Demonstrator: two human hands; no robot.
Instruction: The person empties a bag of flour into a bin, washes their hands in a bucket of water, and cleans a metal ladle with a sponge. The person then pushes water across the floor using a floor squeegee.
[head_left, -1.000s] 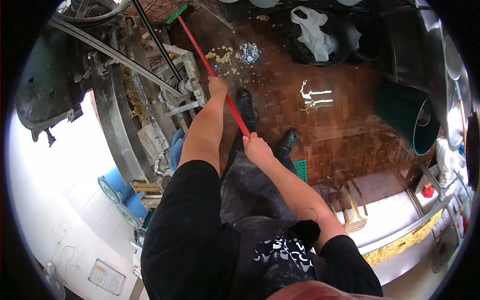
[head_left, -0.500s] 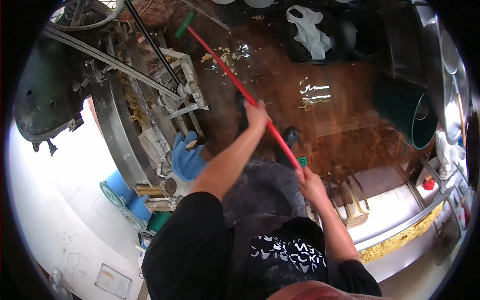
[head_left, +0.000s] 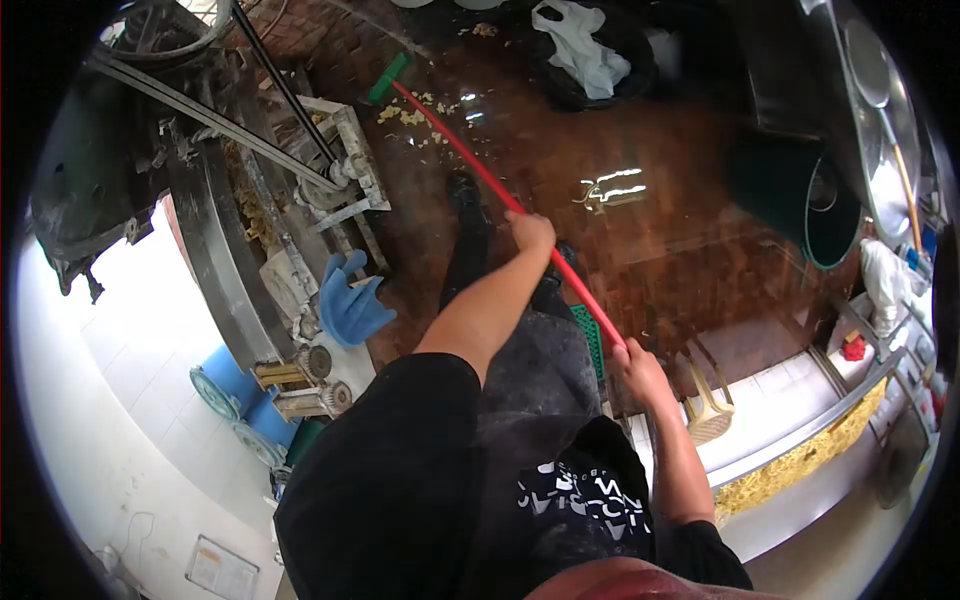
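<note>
A broom with a green head (head_left: 388,78) and a long red handle (head_left: 473,160) slants across the middle of the view. My left hand (head_left: 533,233) is closed around the handle partway along. Lower down, near the handle's end, my right hand (head_left: 643,372) grips it too. The broom head is over the dark reddish-brown floor (head_left: 680,190), close to scattered yellowish scraps (head_left: 404,114). Whether the head touches the floor, I cannot tell.
Machinery with a metal frame (head_left: 350,170) stands at left, a blue glove (head_left: 350,305) lying on it. A white plastic bag (head_left: 590,55) rests on a dark round container at the back. A dark green bin (head_left: 810,210) lies tipped at right, and a beige stool (head_left: 708,410) stands below.
The broom head has turned and moved slightly right and down in view. My left hand has shifted right and down, and my right hand slightly right. Both stay on the handle.
</note>
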